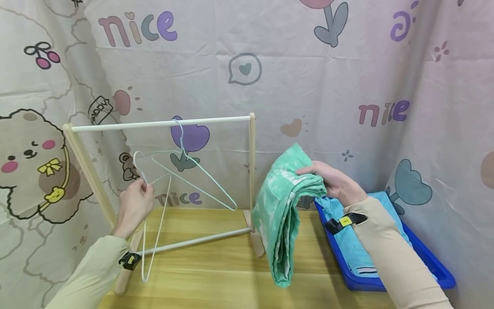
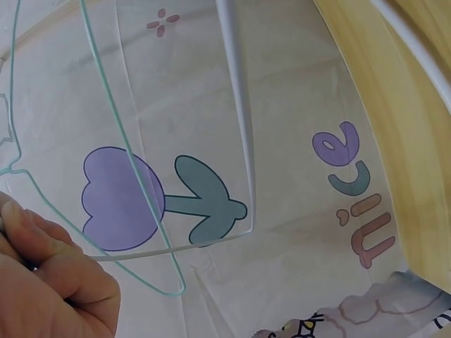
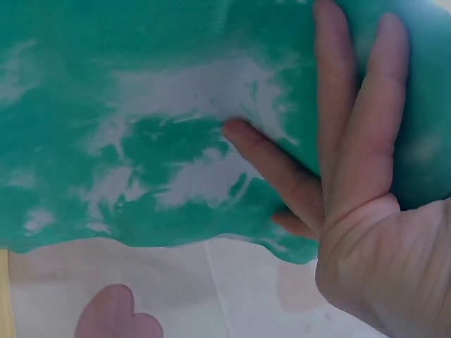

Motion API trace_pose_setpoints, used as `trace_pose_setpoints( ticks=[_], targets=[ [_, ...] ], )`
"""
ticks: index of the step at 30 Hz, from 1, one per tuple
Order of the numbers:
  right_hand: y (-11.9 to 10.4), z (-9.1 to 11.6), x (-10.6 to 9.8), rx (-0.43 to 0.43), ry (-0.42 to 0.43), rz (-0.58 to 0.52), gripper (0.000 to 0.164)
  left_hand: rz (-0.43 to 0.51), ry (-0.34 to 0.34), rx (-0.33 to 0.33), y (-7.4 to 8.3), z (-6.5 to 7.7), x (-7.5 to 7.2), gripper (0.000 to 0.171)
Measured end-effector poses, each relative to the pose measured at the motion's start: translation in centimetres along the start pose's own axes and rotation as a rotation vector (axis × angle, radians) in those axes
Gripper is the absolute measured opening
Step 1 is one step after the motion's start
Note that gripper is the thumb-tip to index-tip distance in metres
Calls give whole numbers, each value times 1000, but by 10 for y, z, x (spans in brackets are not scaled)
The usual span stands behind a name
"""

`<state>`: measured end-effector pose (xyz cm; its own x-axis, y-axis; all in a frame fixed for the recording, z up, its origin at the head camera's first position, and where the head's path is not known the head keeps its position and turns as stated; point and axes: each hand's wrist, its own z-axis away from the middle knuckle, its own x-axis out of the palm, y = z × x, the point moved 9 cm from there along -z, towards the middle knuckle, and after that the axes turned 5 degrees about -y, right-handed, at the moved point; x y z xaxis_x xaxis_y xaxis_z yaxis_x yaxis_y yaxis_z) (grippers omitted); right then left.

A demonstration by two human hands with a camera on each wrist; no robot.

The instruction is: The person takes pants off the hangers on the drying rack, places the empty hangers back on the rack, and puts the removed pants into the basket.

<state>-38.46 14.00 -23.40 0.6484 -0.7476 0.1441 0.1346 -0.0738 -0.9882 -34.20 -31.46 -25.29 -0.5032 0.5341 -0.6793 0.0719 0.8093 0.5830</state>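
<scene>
My left hand (image 1: 135, 206) pinches a white wire clothes hanger (image 1: 165, 206) near the base of its hook. The hanger dangles at an angle in front of the wooden rack; in the left wrist view its white wire (image 2: 241, 113) crosses behind the fingers. My right hand (image 1: 333, 182) holds a folded green-and-white tie-dye garment (image 1: 275, 206) by its upper end, and the rest droops over the table. The right wrist view shows fingers (image 3: 338, 77) spread along the cloth (image 3: 84, 105); the thumb is not clearly visible there.
A mint-green hanger (image 1: 181, 133) hangs from the white rail (image 1: 216, 120) of the rack, just behind the white hanger. On the right of the wooden table (image 1: 216, 283) stands a blue basket (image 1: 359, 283) with light-blue clothes (image 1: 353, 253). A printed curtain encloses the table.
</scene>
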Motion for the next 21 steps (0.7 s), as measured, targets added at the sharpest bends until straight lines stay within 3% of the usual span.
trace_pose_setpoints(
  ticks=[7, 12, 16, 21],
  targets=[
    [-12, 15, -10, -26, 76, 20, 32, 0, 41, 13, -4, 4, -8, 28],
    [-16, 21, -17, -59, 159, 28, 22, -11, 42, -6, -11, 9, -11, 28],
    [-17, 29, -26, -87, 282, -39, 15, -25, 50, -4, -13, 9, -12, 28],
    [-21, 36, -34, -127, 415, -144, 26, -8, 50, -20, -15, 10, -12, 28]
  ],
)
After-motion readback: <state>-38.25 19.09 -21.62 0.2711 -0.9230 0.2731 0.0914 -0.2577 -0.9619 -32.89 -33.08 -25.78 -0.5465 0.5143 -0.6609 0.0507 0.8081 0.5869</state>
